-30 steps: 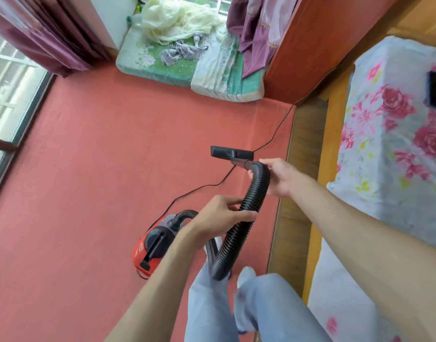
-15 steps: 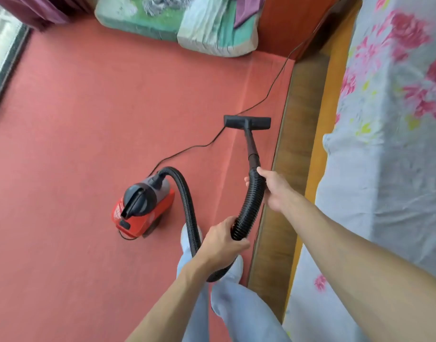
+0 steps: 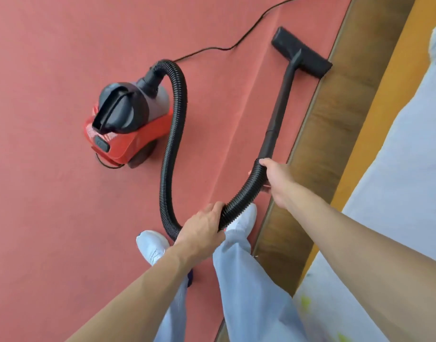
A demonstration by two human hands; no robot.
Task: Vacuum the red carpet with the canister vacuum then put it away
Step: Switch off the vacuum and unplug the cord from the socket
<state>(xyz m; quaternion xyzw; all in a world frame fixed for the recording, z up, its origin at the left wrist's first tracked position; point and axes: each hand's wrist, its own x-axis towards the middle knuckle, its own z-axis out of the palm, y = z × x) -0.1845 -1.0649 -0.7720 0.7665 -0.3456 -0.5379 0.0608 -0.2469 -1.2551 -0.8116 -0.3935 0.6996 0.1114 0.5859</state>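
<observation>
A red and black canister vacuum (image 3: 127, 124) stands on the red carpet (image 3: 44, 193), left of centre. Its black ribbed hose (image 3: 173, 134) loops down from the canister and back up to a black wand (image 3: 281, 102). The flat floor nozzle (image 3: 302, 53) lies on the carpet at its right edge. My left hand (image 3: 203, 229) grips the low bend of the hose. My right hand (image 3: 273, 180) grips the hose where it meets the wand.
A black power cord (image 3: 236, 44) runs from the vacuum toward the top of the carpet. A strip of wooden floor (image 3: 320, 149) borders the carpet on the right, beside a bed with a pale floral sheet (image 3: 397, 169). My feet (image 3: 152, 245) stand on the carpet.
The nozzle has come down from the air onto the carpet by its right edge. My view has tilted downward, and both hands have lowered while keeping hold of the hose.
</observation>
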